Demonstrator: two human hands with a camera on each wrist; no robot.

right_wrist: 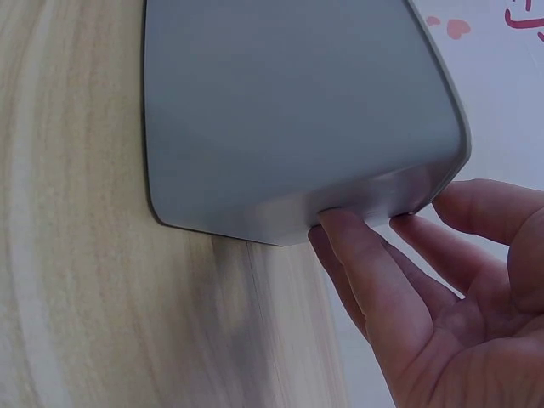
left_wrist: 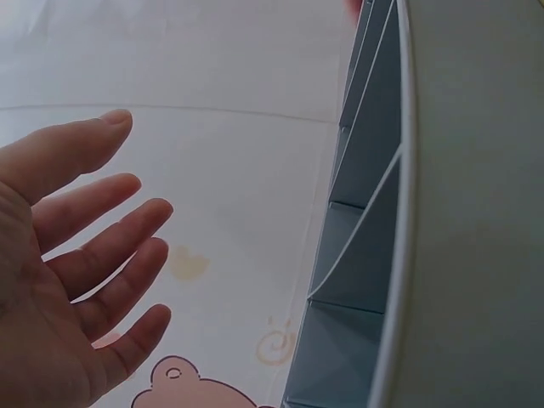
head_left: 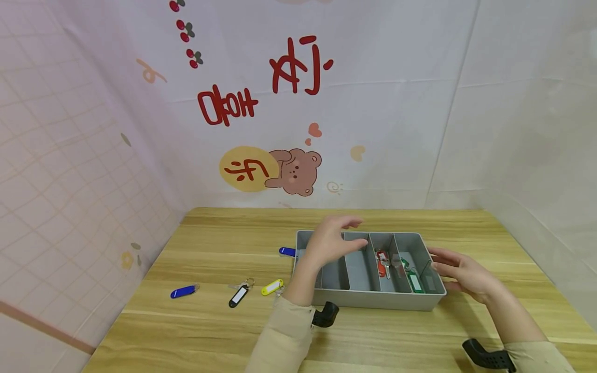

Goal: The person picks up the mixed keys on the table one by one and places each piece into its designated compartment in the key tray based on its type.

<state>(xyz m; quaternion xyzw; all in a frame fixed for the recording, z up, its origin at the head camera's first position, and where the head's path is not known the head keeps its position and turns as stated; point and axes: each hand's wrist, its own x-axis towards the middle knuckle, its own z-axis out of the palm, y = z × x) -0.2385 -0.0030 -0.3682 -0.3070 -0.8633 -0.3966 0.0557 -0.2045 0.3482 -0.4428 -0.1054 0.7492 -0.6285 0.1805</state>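
Observation:
A grey divided box (head_left: 378, 299) stands on the table. My left hand (head_left: 333, 241) is raised over its left compartments, fingers spread and relaxed with nothing between them. In the left wrist view the same hand (left_wrist: 81, 280) appears beside the box's dividers, apart from them. My right hand (head_left: 466, 272) is at the box's right end. Its fingertips (right_wrist: 340, 223) rest against the outside of the end wall in the right wrist view. A red key tag (head_left: 381, 264) with a key lies in one compartment, and a green key tag (head_left: 414, 281) in the rightmost one.
Left of the box lie a blue key tag (head_left: 286, 252) at its side, a yellow key tag (head_left: 272, 287), a black key tag (head_left: 239, 296) with a ring, and another blue key tag (head_left: 183, 291). A printed cloth backdrop (head_left: 392, 103) rises behind the table.

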